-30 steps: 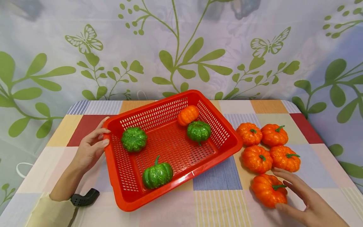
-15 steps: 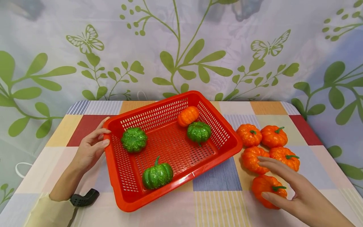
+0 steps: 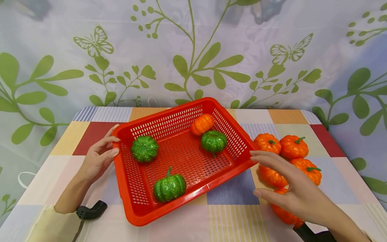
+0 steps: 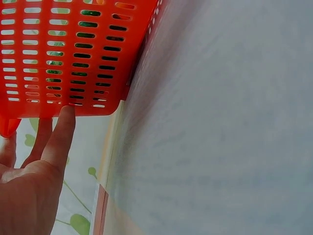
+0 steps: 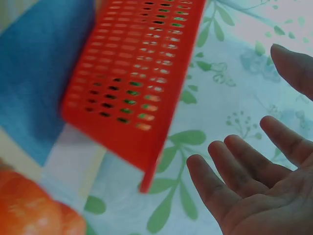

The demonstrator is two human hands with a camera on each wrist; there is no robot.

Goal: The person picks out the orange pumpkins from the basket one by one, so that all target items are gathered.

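Note:
A red plastic basket (image 3: 187, 168) stands askew on the table, its walls perforated with slots. Inside it lie one orange toy pumpkin (image 3: 202, 124) and three green ones: one at the left (image 3: 144, 149), another in front (image 3: 170, 188), a third at the right (image 3: 213, 141). My left hand (image 3: 98, 156) grips the basket's left rim, with fingertips also against the outer wall in the left wrist view. My right hand (image 3: 293, 183), fingers spread and holding nothing, hovers by the basket's right corner. Beneath it several orange pumpkins (image 3: 294, 147) are partly hidden.
A patchwork-patterned cloth (image 3: 235, 222) covers the table. Behind it hangs a pale curtain (image 3: 145, 50) printed with green leaves and butterflies. Black straps or devices sit at both wrists, the left one (image 3: 92, 210) close to the tabletop.
My right hand has left the nearest orange pumpkin and moved left and up toward the basket's right corner. The left hand and the basket stay nearly in place.

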